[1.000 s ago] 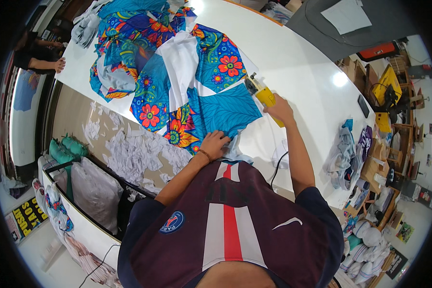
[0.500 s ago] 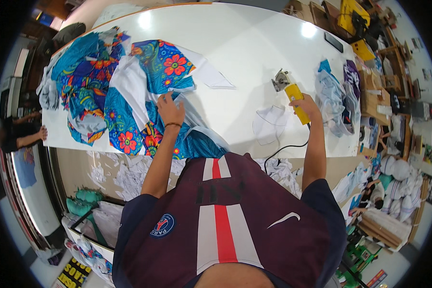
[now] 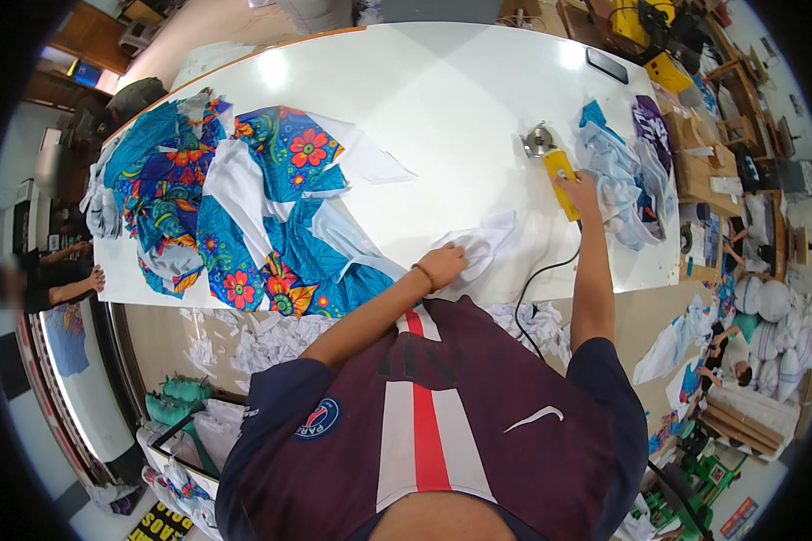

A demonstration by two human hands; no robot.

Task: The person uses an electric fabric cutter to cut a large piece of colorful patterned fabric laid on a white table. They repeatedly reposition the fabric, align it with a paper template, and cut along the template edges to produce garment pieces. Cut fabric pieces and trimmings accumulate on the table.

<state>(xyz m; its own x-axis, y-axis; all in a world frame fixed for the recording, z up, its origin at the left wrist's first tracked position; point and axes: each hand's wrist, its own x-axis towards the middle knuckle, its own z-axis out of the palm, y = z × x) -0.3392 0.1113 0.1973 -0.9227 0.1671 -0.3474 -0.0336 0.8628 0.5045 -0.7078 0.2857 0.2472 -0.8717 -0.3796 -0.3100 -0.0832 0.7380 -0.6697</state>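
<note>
My right hand point(image 3: 579, 191) is wrapped round the yellow body of an electric rotary cutter point(image 3: 559, 166). Its round metal blade end point(image 3: 539, 141) faces the far side of the white table point(image 3: 442, 117). A black cord trails from the cutter toward me. Near the table's front edge, the closed fingers of my left hand point(image 3: 445, 263) grip the left end of a thin white cutout piece point(image 3: 491, 243), which is creased; my fingertips are partly hidden. Left of that hand lie teal floral fabric pieces point(image 3: 309, 236), with white backs showing in places.
A bunched heap of printed fabric point(image 3: 167, 176) covers the table's left part. Pale blue garments point(image 3: 615, 180) and a phone point(image 3: 606, 66) lie at the right. White scraps point(image 3: 280, 341) litter the floor below the front edge. Another person's hand point(image 3: 96, 278) rests at the left edge.
My left hand has left the floral fabric and moved right to the white piece, which is now creased and shifted slightly. My right hand keeps the cutter in nearly the same place.
</note>
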